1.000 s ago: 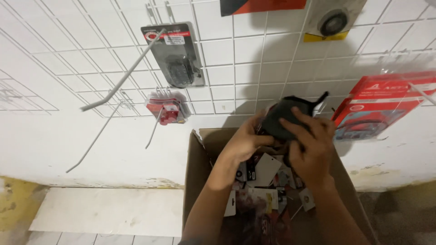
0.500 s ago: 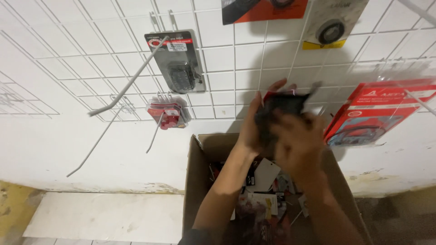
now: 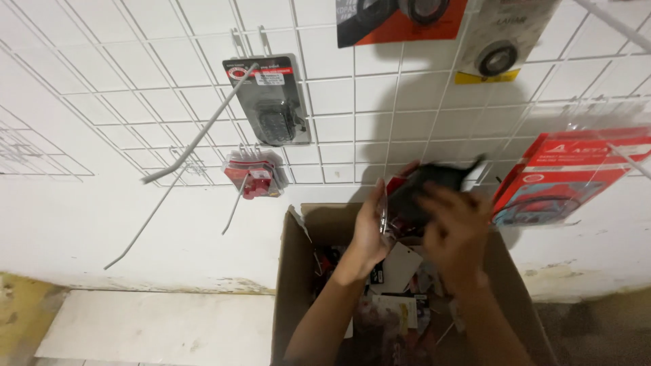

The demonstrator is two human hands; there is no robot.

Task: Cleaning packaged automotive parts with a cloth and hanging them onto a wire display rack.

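Both hands have lifted a black blister-packed item [image 3: 427,193] clear of the open brown cardboard box [image 3: 291,285]. Left hand [image 3: 371,230] and right hand [image 3: 456,230] grip it together, raised before the white wire grid wall rack [image 3: 339,122]

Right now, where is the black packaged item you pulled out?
The black packaged item is held up in both hands, left hand and right hand, above the open cardboard box, before the wire grid wall.

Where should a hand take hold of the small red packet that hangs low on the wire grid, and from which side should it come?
Grip the small red packet by its lower edges, coming from the front and a little below. It hangs from its top on a hook of the wire grid, so the bottom is free. A bare white hook juts out on its left, so coming from the right seems easier.
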